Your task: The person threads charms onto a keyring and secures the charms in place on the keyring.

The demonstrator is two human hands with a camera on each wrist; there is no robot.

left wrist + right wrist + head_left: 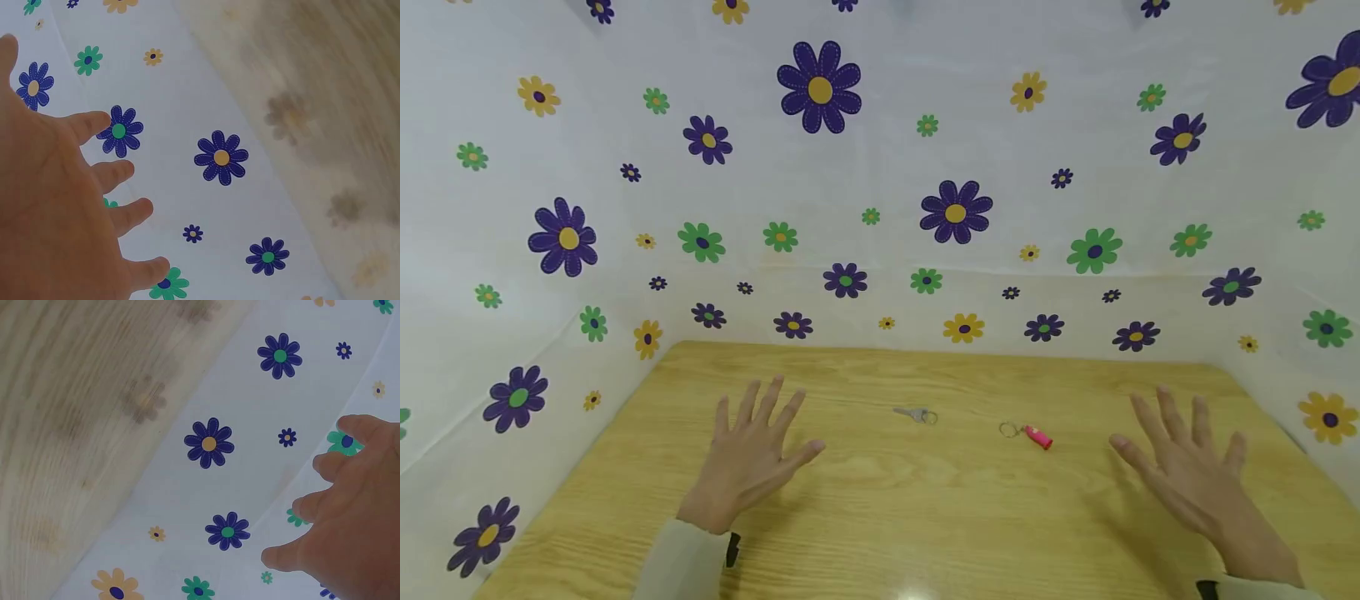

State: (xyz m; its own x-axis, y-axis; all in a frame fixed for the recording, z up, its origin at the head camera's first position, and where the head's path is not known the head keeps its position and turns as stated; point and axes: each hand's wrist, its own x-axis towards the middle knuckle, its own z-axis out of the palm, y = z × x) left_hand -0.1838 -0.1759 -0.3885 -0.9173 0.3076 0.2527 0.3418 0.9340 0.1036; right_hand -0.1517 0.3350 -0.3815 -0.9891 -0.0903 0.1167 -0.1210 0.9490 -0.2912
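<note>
My left hand (745, 458) is spread over the left part of the wooden table, fingers straight and holding nothing. On the right side my right hand (1195, 479) is spread the same way, also with nothing in it. Between the two hands lies a silver key (913, 412) with a small metal ring at its right end. Further right, closer to my right hand, is a pink bullet-shaped keychain (1038, 437) joined to a metal ring on its left. Both wrist views show the spread fingers of the left hand (62, 200) and the right hand (356, 519).
The light wood table (895, 517) is bordered at the back and both sides by a white cloth (880, 158) printed with purple, green and yellow flowers. Pale sleeves (681, 562) cover the forearms, with a dark band at each wrist.
</note>
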